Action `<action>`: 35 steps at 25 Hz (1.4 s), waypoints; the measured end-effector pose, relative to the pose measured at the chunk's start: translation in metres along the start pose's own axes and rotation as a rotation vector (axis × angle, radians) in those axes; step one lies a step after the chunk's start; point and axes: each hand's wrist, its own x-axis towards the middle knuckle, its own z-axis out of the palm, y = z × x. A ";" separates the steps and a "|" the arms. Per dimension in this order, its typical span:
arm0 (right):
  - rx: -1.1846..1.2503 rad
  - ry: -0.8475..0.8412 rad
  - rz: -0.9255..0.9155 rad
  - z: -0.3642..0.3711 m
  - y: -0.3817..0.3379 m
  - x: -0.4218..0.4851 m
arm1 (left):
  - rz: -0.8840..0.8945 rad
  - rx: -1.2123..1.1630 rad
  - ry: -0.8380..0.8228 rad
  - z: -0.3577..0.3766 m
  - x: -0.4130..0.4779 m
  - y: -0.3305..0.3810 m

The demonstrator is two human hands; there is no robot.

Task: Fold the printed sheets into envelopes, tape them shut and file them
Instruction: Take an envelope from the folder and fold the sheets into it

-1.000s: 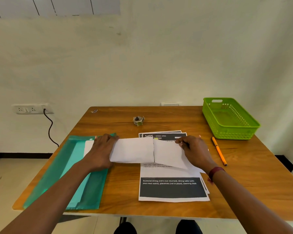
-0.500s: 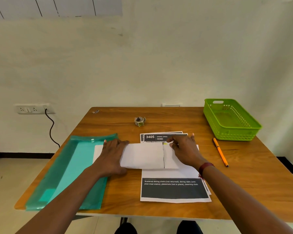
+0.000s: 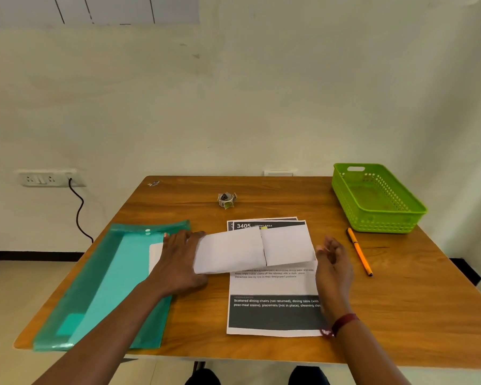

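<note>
Left grip (image 3: 182, 259) presses folded sheet (image 3: 233, 254), long axis left-right.

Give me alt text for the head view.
A person's left hand rests flat on the left end of a folded white sheet lying across a stack of printed sheets on a wooden table; the right hand is open beside its right end. A green folder lies left; a tape roll, orange pen and green basket sit farther back and right.

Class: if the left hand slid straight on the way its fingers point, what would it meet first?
Likely the tape roll: the left hand points away and rightward across bare table, just missing the printed sheets' corner.
</note>
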 end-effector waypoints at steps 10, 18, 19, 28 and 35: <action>0.210 -0.119 -0.007 0.000 0.010 -0.005 | 0.068 0.053 -0.023 0.013 0.012 0.025; 0.176 -0.179 -0.087 -0.001 0.017 -0.004 | 0.118 0.080 -0.023 0.015 0.018 0.038; 0.147 -0.181 -0.110 0.000 0.018 -0.003 | 0.121 0.073 -0.015 0.016 0.018 0.039; 0.108 -0.327 -0.161 0.003 0.008 -0.012 | 0.150 0.072 0.017 0.012 0.023 0.056; 0.230 -0.368 -0.077 0.000 0.009 -0.013 | 0.164 0.073 0.032 0.016 0.027 0.071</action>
